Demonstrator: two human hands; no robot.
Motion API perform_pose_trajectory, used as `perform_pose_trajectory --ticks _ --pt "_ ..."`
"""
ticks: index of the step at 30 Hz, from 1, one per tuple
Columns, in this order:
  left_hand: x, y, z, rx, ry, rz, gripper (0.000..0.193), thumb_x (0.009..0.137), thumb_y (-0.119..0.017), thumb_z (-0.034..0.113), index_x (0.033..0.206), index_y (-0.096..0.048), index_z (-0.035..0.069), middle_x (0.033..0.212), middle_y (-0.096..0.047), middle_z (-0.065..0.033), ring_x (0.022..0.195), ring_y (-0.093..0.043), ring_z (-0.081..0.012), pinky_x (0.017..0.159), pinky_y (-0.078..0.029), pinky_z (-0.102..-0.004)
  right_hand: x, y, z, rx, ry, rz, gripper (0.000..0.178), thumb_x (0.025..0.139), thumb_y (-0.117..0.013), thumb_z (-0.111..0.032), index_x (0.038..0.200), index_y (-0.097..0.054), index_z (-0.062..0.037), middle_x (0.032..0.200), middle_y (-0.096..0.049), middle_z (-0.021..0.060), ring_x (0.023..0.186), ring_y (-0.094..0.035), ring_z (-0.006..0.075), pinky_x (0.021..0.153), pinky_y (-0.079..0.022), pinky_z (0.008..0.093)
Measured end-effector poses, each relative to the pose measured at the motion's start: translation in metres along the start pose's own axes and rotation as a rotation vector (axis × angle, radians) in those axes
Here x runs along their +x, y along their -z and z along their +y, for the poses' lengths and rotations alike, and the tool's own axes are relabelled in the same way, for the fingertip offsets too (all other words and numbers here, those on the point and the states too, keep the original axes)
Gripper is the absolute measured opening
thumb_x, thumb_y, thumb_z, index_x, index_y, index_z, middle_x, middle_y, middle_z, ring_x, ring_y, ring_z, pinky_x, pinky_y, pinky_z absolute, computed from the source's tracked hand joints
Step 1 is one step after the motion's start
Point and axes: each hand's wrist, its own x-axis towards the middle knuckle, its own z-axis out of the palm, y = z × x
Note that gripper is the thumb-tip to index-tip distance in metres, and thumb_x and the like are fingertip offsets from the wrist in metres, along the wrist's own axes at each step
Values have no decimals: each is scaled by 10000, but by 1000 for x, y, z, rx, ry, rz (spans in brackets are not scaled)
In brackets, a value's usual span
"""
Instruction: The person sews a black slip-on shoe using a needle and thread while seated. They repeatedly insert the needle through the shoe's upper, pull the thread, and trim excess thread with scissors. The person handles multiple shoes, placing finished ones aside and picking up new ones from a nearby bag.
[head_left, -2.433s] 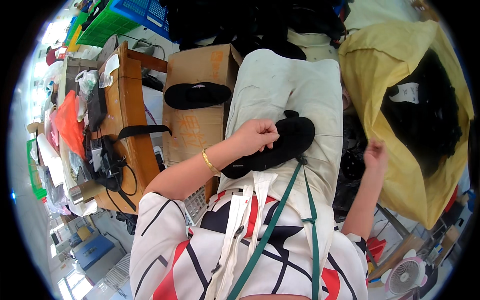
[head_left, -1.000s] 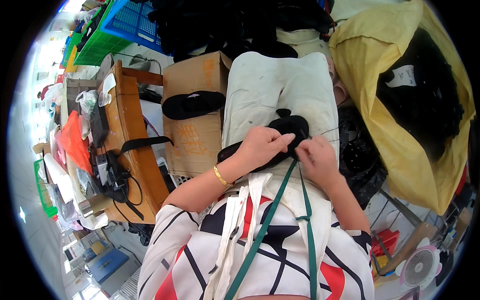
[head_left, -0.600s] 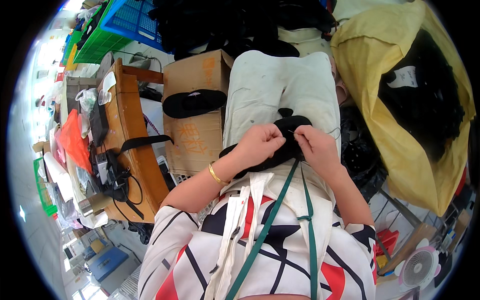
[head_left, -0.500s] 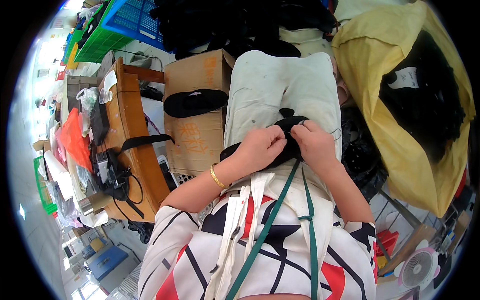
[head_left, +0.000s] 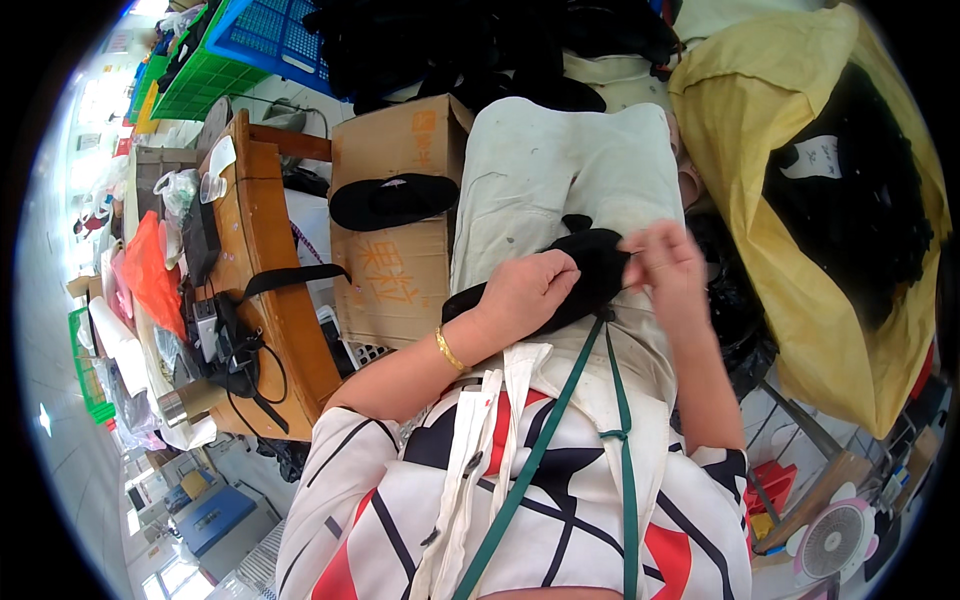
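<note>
A black cloth shoe (head_left: 590,285) lies slantwise across the white apron (head_left: 520,170) on my lap. My left hand (head_left: 530,290) is closed round the shoe's upper, thumb bent on top. At the shoe's right end, my right hand (head_left: 670,270) is lifted slightly off it, thumb and forefinger pinched together, the other fingers blurred by motion. Whatever it pinches is too small to make out. Another black shoe (head_left: 393,202) rests on the cardboard box (head_left: 390,260) to the left.
To the right a yellow sack (head_left: 740,150) gapes over black shoes. Black shoes (head_left: 490,50) are heaped at the far side, beside a blue crate (head_left: 270,45). A wooden table (head_left: 265,250) stands left, with bags and a black strap. A fan (head_left: 835,540) sits low right.
My right hand has moved right, away from my left hand, and now blurs. The thin thread loop seen beside it earlier no longer shows. My left hand stays on the shoe.
</note>
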Motion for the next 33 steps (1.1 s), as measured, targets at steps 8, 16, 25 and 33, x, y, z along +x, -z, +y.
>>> perform_pose_trajectory --ticks 8,16,25,33 --pt "6 -3 -8 168 -177 38 73 882 -619 122 888 -625 49 774 -636 -146 703 -620 -339 596 -491 -392 -18 233 -81 755 522 1018 191 968 -536 -62 793 -507 9 658 -512 53 568 -486 176 1028 -505 490" --pt "6 -6 -11 604 -440 137 79 817 -640 141 833 -576 97 696 -590 -75 654 -620 -288 552 -490 -408 -55 249 -87 565 557 879 191 988 -519 -64 811 -493 4 653 -450 35 591 -447 167 1036 -497 482" --pt "23 -6 -15 653 -497 104 91 743 -623 127 672 -573 101 708 -585 -68 677 -616 -266 562 -507 -391 -89 203 -219 327 612 333 100 972 -540 -1 882 -499 14 673 -328 -1 599 -365 119 990 -497 365" --pt "23 -19 -10 596 -558 115 67 702 -635 93 667 -582 71 791 -550 -81 814 -586 -260 616 -515 -376 -93 202 -305 -32 1116 611 182 920 -526 46 760 -471 -20 733 -394 41 685 -426 172 986 -504 413"
